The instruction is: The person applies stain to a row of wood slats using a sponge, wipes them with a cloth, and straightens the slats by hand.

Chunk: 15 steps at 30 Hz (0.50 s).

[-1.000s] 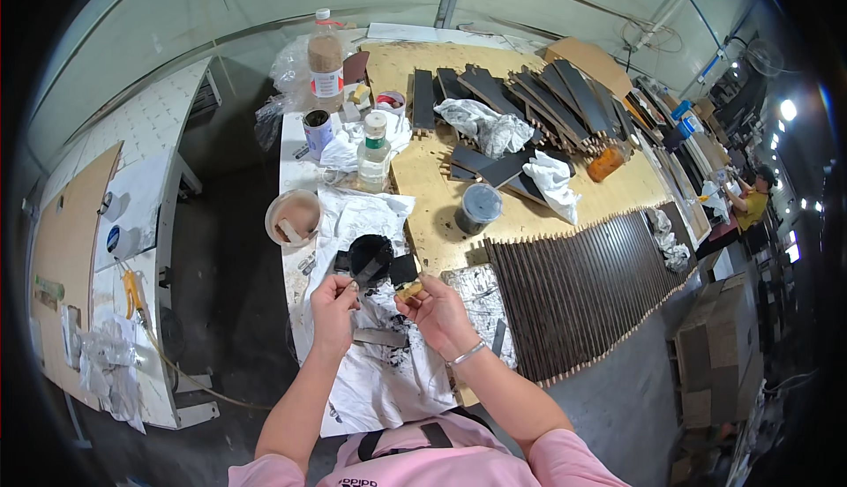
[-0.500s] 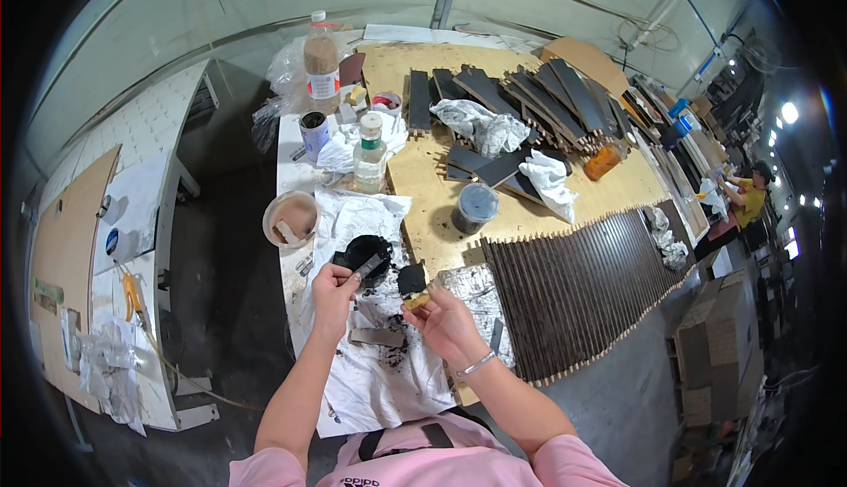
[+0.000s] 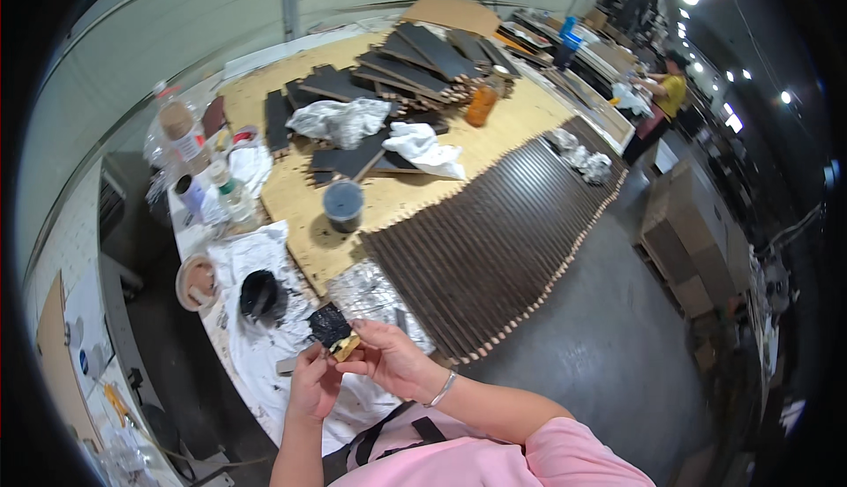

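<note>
My right hand (image 3: 393,359) grips a small yellow piece (image 3: 346,348) whose square flat end (image 3: 328,324) is thickly coated in black. Fingers closed, my left hand (image 3: 315,385) meets the lower edge of that piece; whatever it pinches is hidden. A grey strip (image 3: 287,365) lies by its fingertips on a white cloth (image 3: 243,346) spotted with black. Farther up the cloth sits a black bowl (image 3: 258,295), black stuff smeared around it. Left of the bowl stands a tub (image 3: 196,282) of pinkish-brown paste.
A lidded plastic cup (image 3: 342,205) stands on the tan board (image 3: 304,231). Beyond lie stacked dark slats (image 3: 410,63), crumpled cloths (image 3: 340,123) and an orange bottle (image 3: 481,103). Dark strips (image 3: 494,240) stretch rightward in rows. Bottles (image 3: 231,191) line the left. A person (image 3: 662,99) works far right.
The view has swung rightward and tilted. My hands have come together, the left now touching the yellow piece. The flat grey tool earlier in my left hand no longer shows.
</note>
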{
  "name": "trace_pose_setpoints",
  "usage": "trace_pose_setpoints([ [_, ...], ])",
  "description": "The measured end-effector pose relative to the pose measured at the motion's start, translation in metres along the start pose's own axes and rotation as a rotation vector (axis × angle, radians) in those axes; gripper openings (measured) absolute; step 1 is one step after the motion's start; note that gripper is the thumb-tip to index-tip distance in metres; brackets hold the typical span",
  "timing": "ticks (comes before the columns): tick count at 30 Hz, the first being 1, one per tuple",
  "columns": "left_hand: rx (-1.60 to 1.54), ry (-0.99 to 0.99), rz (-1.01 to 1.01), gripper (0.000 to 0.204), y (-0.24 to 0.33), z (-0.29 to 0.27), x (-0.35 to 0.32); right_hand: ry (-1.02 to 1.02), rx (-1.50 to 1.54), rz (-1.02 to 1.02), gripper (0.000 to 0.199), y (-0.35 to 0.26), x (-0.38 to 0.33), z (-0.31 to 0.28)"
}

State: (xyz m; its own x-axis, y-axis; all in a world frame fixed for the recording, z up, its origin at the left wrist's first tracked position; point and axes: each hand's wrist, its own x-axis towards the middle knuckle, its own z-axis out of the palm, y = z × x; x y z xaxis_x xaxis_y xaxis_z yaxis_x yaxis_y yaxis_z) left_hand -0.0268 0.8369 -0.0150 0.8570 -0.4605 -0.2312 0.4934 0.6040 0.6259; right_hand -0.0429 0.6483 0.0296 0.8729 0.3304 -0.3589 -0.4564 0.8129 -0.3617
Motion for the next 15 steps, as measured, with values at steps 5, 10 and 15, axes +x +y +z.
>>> trace_pose_setpoints([
  [5,0.09,-0.115,0.007,0.061,-0.026,0.051,0.022,-0.073,0.07,0.025,0.034,-0.043,-0.032,-0.021],
  [10,0.043,-0.046,0.057,0.059,-0.065,0.117,0.044,-0.157,0.073,0.115,0.036,-0.104,-0.054,-0.056],
  [15,0.003,0.006,0.298,0.058,-0.151,0.178,0.083,-0.198,0.039,0.319,0.035,-0.198,-0.079,-0.105],
])
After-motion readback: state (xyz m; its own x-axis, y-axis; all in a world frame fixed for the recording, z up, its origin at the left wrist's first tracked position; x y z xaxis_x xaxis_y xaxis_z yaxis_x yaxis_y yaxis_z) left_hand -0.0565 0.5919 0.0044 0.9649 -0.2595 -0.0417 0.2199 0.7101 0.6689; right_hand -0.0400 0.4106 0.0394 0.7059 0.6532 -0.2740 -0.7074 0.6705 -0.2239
